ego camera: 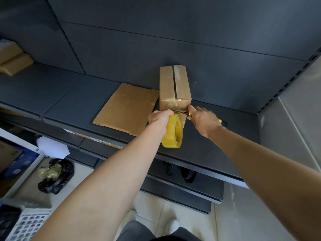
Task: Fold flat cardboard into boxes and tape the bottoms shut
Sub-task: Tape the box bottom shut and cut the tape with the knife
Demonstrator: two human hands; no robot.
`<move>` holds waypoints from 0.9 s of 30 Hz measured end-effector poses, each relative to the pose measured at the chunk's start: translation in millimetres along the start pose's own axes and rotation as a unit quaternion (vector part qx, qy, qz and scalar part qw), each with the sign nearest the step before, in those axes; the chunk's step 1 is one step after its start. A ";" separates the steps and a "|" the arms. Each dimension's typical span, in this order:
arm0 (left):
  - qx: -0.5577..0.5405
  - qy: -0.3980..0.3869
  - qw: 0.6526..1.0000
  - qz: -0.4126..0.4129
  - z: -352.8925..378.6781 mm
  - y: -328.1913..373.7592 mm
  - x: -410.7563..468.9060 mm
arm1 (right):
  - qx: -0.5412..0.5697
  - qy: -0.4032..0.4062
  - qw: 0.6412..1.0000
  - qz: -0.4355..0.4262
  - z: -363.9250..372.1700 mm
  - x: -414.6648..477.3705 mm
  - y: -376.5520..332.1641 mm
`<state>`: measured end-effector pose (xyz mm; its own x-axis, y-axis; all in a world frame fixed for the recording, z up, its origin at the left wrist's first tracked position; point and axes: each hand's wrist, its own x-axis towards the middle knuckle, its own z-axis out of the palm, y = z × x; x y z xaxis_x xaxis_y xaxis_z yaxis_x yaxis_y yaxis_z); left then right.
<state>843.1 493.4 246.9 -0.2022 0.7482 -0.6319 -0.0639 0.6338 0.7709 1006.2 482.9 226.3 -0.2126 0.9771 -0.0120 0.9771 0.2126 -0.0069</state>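
At the near edge of the shelf [69, 94], the left hand [159, 117] grips the slick tape roll [172, 136] by its rim. The right hand [203, 119] is curled round a yellow-handled cutter [189, 114]. Just beyond, the box [173, 87] looks light and stiff, and is best steadied by its walls.

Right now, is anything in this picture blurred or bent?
Head view: the right hand, gripping a yellow cutter, is smeared by motion, while the left hand and its tape roll look sharper; the wide lens bows the shelf edges; tape on the box glints faintly; the white basket in the corner is soft.
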 end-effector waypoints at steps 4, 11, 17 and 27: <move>0.029 -0.009 1.000 0.010 -2.7 2.7 3.2 | 0.017 -0.002 1.000 0.009 6.5 -0.9 2.8; 0.096 -0.031 0.994 0.038 -10.7 -0.2 11.1 | -0.028 -0.170 0.979 0.110 23.9 -26.3 39.9; 0.125 -0.043 0.990 0.040 -14.3 4.1 12.7 | 0.016 -0.225 0.950 0.216 32.1 -25.3 47.9; 0.108 -0.037 0.993 0.036 -13.4 4.7 13.1 | 0.160 0.246 0.956 0.009 -38.8 8.2 -17.2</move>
<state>827.1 503.6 243.4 -0.1251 0.8010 -0.5855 0.1614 0.5987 0.7846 987.8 487.7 265.1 -0.0903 0.8852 0.4563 0.9127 0.2569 -0.3178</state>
